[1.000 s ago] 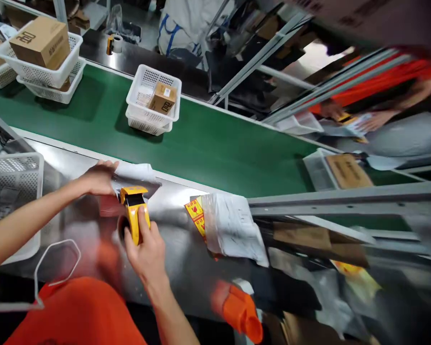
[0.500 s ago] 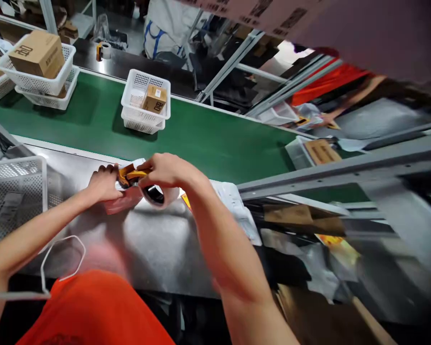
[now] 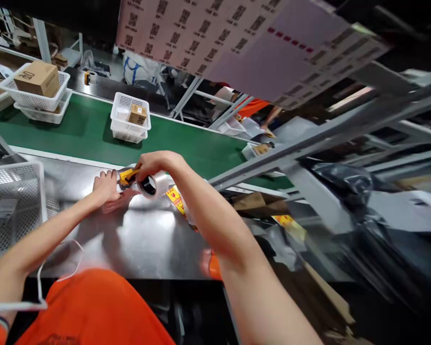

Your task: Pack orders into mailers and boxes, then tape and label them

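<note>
Steel surface (image 3: 143,239) beside a green conveyor (image 3: 93,134): right hand (image 3: 154,163) clamped on a tape dispenser (image 3: 145,182); left hand (image 3: 106,187), just beside it, presses flat on a parcel (image 3: 120,201).

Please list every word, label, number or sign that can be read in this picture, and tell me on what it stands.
Nothing can be read with certainty.
Pale overhead sheet of square codes: printed codes and captions, too small.
Brown cardboard box in the white basket: dark logo mark, blurred.
Small cardboard box in the stacked white baskets: white label, unreadable.
Yellow and red sticker on the steel table: red symbols, blurred.
Yellow tape dispenser: no text visible.
</note>
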A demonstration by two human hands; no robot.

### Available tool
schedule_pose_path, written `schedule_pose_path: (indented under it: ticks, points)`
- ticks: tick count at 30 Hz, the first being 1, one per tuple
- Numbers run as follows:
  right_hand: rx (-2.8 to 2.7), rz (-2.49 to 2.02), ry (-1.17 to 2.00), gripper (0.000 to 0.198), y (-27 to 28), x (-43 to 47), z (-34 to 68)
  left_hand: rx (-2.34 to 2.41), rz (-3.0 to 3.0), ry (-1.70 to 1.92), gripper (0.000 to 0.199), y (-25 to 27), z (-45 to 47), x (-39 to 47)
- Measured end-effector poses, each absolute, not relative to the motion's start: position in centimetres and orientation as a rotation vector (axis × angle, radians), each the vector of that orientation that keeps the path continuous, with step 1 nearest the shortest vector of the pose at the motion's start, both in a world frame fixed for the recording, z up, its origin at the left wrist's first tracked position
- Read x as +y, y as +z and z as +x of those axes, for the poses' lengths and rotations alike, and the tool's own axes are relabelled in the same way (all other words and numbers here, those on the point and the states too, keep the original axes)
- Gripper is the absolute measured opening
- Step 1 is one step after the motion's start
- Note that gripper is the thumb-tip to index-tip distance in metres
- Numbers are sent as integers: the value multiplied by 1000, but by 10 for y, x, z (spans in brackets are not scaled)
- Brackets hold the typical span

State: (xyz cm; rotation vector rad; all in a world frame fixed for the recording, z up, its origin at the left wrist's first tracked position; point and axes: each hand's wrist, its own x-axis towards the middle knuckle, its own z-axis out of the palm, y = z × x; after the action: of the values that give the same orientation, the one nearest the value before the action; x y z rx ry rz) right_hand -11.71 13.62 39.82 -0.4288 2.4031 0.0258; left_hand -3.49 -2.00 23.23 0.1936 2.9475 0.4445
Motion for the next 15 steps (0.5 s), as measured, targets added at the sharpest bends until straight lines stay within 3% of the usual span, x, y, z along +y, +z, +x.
schedule_pose_path:
  ticks: [4, 11, 15]
  points:
    - [2234, -429, -14, 45, 410, 145, -132, 2974, 216, 429, 99, 229, -24, -18]
    - [2437, -557, 44, 41, 470, 158, -116, 2970, 452, 476, 111, 230, -10, -9]
    - [2706, -495, 91, 45, 445, 149, -39, 2909, 358, 427, 105, 231, -40, -28]
